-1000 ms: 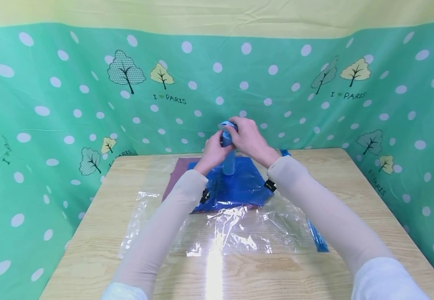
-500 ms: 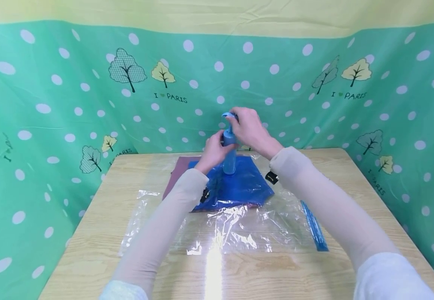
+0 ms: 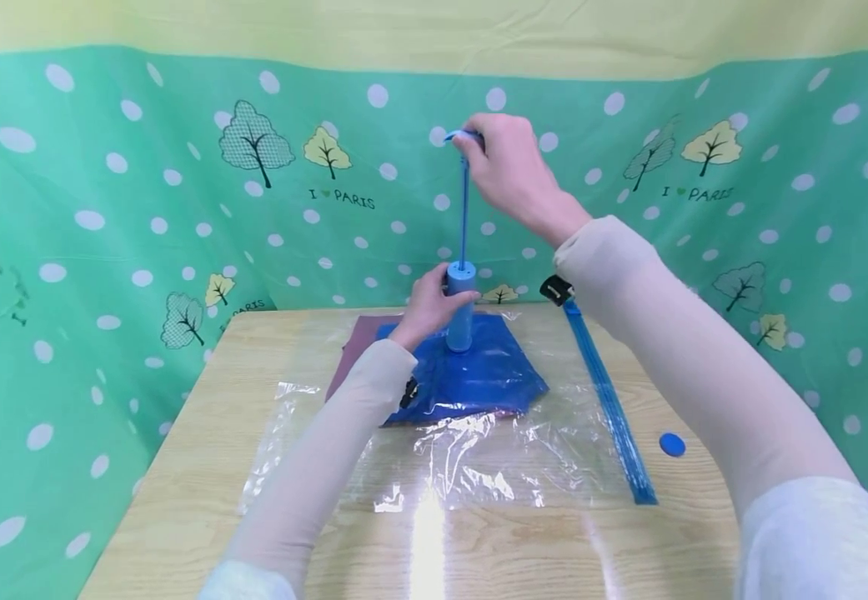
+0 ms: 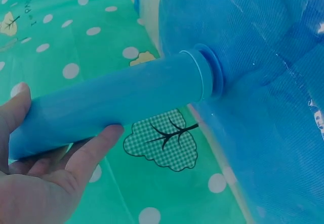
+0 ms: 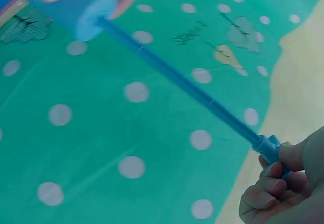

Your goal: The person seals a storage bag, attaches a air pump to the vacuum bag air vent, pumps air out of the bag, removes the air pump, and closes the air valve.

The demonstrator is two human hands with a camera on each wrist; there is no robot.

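Note:
A blue hand pump point(image 3: 460, 327) stands upright on the clear plastic storage bag point(image 3: 471, 475), over the blue folded cloth point(image 3: 486, 375) inside. My left hand point(image 3: 428, 304) grips the pump's barrel near its top, thumb on one side and fingers on the other. Above it, my right hand point(image 3: 512, 162) holds the pump's handle point(image 3: 454, 136), with the thin rod point(image 3: 464, 212) drawn far out of the barrel. In the left wrist view, the barrel's lower end meets a round blue valve point(image 4: 216, 74) on the bag.
Mauve cloth point(image 3: 354, 346) shows at the left of the blue cloth. A blue zip strip point(image 3: 614, 408) runs along the bag's right side. Right of it, a round blue cap point(image 3: 672, 444) lies on the wooden table point(image 3: 546, 550). A dotted green curtain point(image 3: 584, 208) hangs behind.
My right hand has risen from the barrel's top, pulling the handle up and baring the rod. My left hand has stayed on the barrel. The round cap has come into sight.

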